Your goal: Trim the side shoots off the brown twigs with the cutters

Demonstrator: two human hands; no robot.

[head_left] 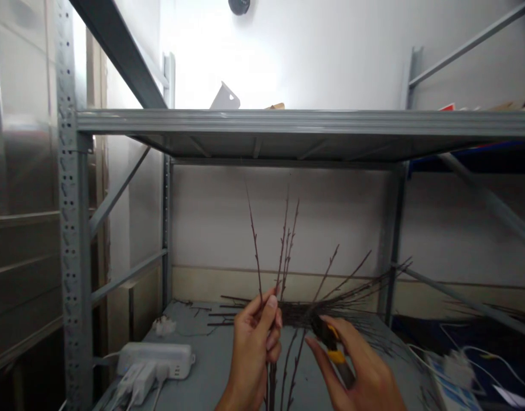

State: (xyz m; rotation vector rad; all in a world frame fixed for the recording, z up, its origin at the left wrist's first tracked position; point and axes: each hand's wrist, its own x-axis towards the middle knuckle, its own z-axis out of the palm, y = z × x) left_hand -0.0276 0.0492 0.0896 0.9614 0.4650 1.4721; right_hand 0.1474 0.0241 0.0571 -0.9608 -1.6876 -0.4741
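So I'm at a steel rack point(74, 228), with my left hand point(250, 348) pinching a few upright twigs point(256, 251) and my right hand point(356, 365) just beside it, wrapped around a small hand tool point(328, 342). Right behind my hands, a bundle of twigs point(297, 314) lies across the lower shelf point(211, 354), poking out past the right post. Left of my hands on that shelf there's a power strip point(155, 359) with plugs in it, and a bit of fluff point(164, 325) just behind it. Cables point(457, 368) sit off to the right, and another shelf point(305, 123) runs overhead.
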